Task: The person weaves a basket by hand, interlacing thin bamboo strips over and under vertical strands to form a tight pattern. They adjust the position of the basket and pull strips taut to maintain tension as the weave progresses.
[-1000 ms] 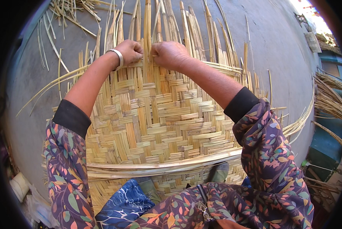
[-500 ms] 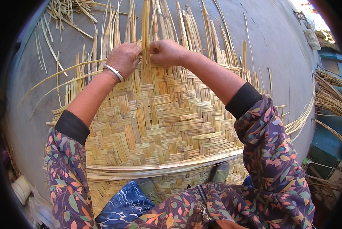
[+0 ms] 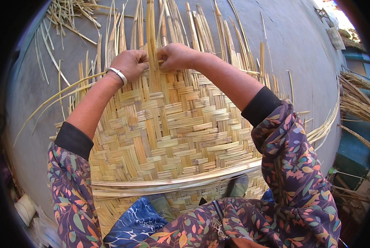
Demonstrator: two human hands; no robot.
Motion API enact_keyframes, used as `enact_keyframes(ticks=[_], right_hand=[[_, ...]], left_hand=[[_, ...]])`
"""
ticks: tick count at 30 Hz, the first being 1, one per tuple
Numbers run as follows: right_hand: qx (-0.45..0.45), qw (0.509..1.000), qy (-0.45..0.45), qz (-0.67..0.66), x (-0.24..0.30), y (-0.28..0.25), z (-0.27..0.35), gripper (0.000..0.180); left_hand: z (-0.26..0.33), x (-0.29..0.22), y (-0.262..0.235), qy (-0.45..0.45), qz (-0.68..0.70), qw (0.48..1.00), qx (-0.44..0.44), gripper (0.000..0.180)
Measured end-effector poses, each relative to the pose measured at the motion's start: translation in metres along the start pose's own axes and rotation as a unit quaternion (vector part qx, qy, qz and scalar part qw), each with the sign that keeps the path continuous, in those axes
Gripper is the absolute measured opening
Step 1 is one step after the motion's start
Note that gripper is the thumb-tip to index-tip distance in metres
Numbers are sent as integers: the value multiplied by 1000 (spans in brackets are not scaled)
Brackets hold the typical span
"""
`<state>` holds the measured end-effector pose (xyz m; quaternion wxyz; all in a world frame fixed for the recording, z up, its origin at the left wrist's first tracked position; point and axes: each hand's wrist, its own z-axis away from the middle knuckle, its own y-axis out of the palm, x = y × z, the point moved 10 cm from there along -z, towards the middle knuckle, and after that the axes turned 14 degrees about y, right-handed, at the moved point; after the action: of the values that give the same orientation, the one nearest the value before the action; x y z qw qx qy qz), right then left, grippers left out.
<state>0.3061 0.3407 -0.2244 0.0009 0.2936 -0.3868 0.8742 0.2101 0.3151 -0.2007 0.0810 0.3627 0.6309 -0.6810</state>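
A mat of split-reed strips [image 3: 181, 124], woven in pale yellow blocks, spreads before me. At its far edge one long upright strip [image 3: 151, 37] stands raised between my hands. On its left side, my left hand [image 3: 129, 65], with a white bangle at the wrist, is closed in a pinch on a crosswise reed strip [image 3: 65, 89], whose loose end curves out past the wrist. My right hand [image 3: 176, 56] is closed with curled fingers just right of the raised strip, apparently on the same crosswise strip; the fingertips are partly hidden.
Unwoven strip ends [image 3: 201, 31] fan out over the grey floor [image 3: 288, 45] beyond the mat. Loose strips [image 3: 71, 14] lie heaped at the far left, reed bundles [image 3: 356, 97] at the right. Long strips [image 3: 176, 182] cross the mat before my shoes [image 3: 238, 187].
The raised strip and my left hand have shifted slightly left in the view. My left hand has drawn a little away from the raised strip; my right hand stays close beside it.
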Motion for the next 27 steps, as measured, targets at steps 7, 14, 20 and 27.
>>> enact_keyframes(ticks=[7,14,20,27], right_hand=[[-88,989,79,91,-26,-22,21,23],[-82,971,46,220,-7,2,2,28],[-97,981,35,166,-2,24,-17,30],[-80,989,52,113,-14,33,-24,30]], left_hand=[[-36,10,34,29,68,996,41,16],[-26,73,54,20,190,980,47,13],[-15,128,69,-15,286,939,189,6],[-10,87,68,-20,263,947,184,11]])
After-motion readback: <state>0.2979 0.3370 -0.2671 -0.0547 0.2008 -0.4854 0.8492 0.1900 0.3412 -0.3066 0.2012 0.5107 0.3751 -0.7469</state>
